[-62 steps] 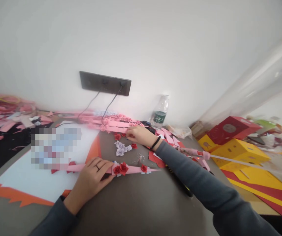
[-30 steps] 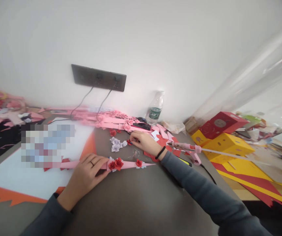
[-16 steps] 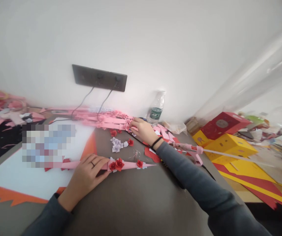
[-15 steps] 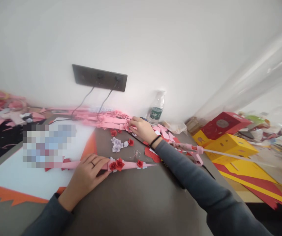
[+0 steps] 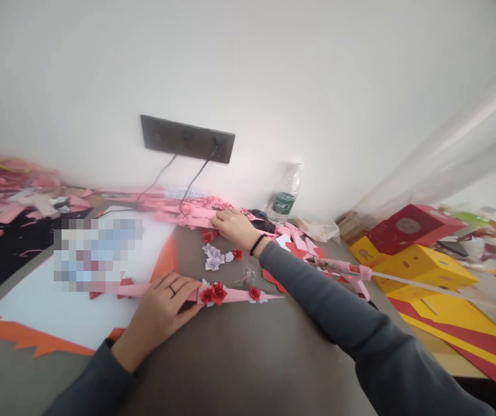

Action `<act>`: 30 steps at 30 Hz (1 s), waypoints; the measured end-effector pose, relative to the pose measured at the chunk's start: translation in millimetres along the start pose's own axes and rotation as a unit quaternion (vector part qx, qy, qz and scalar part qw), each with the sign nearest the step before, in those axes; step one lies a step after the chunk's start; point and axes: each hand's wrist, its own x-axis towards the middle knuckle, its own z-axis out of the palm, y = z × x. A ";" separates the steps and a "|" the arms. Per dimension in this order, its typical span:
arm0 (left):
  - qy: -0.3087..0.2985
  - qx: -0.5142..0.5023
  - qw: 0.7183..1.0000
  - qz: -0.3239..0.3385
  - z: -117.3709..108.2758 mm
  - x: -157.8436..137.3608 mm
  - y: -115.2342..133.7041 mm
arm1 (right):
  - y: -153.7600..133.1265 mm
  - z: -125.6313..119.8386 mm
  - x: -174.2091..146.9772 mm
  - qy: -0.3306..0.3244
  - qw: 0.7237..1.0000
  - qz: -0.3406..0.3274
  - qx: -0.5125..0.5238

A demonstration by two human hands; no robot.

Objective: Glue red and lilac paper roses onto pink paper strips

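Observation:
My left hand (image 5: 163, 312) is closed over a tapering pink paper strip (image 5: 230, 296) on the grey tabletop, fingers on top and thumb along its near edge. Red paper roses (image 5: 217, 292) and small pale lilac flowers are fixed on this strip, and its thin point lies to the right. Farther back, my right hand (image 5: 235, 229) is closed at the right end of several pink strips (image 5: 196, 212) by the wall; its bent fingers hide the end they grip. Loose lilac paper flowers (image 5: 214, 257) and a red rose (image 5: 237, 254) lie between my hands.
Below my right forearm lies a pink glue gun (image 5: 354, 278) with a long glue stick. A water bottle (image 5: 284, 199) stands by the wall. Yellow (image 5: 423, 271) and red boxes (image 5: 414, 228) are at right. White paper (image 5: 26, 297) lies left; cables hang from a socket panel (image 5: 187, 138).
My right hand has moved left along the pink strips at the back. My left hand stays on its flowered strip. The whole view has shifted slightly.

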 end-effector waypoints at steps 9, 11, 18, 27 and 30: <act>0.001 0.002 1.000 0.010 1.3 -1.1 -1.3 | 9.8 13.4 -3.9 0.020 0.999 -0.033 -0.030; -0.002 0.001 1.000 0.010 0.9 -0.6 -1.0 | 10.2 15.9 -4.6 0.030 0.998 -0.042 -0.038; -0.004 0.000 1.000 0.008 1.0 -0.7 -1.2 | 13.3 21.5 -5.4 0.047 0.996 -0.066 -0.039; -0.003 0.010 1.000 0.012 1.3 -0.9 -1.9 | 10.7 15.7 -5.1 0.036 0.998 -0.051 -0.003; -0.004 0.010 1.000 0.011 1.3 -0.9 -1.6 | 4.9 14.3 -6.0 0.035 0.999 -0.019 0.017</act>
